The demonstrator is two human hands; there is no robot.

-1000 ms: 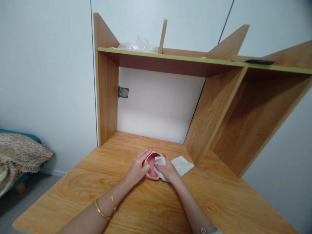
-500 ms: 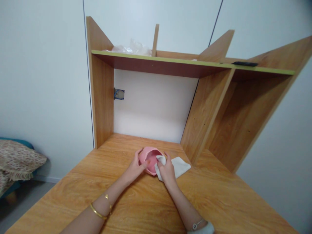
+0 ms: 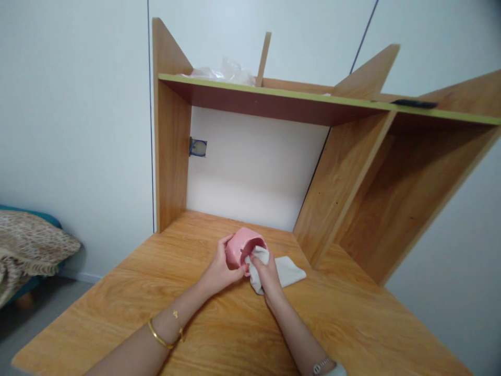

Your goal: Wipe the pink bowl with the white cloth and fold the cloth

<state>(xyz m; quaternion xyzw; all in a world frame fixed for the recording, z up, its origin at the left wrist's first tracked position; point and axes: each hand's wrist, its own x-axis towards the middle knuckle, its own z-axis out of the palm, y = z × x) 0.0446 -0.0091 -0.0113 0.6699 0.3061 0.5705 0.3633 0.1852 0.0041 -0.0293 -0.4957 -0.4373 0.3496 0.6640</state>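
Because the bowl [image 3: 239,244] is tipped on its side with its mouth turned toward about four o'clock, its hollow faces the right hand [image 3: 268,272], an angle probably chosen to let the cloth [image 3: 255,281] in without bending the wrist far. The left hand [image 3: 217,268] is clamped on the bowl, fingers round the outer wall at its nine o'clock side and thumb near the rim at about six, a spread that seems meant to steady the bowl against pressure from the other side. The right hand is closed on the cloth, which is bunched at the mouth with one part inside the rim and another hanging below; the bunching likely gives a soft wad that fits the curve. Some of that hand's fingertips are hidden, so whether they touch the bowl I cannot tell. From the left hand, the bowl lies at two o'clock, within its grip; from the right hand it lies at ten, just beyond the knuckles. A flat piece of white fabric [image 3: 290,271] rests on the table [image 3: 352,324] at the right hand's three o'clock; whether it is part of the same cloth is unclear. Whether the bowl's underside touches the table is also hard to judge.
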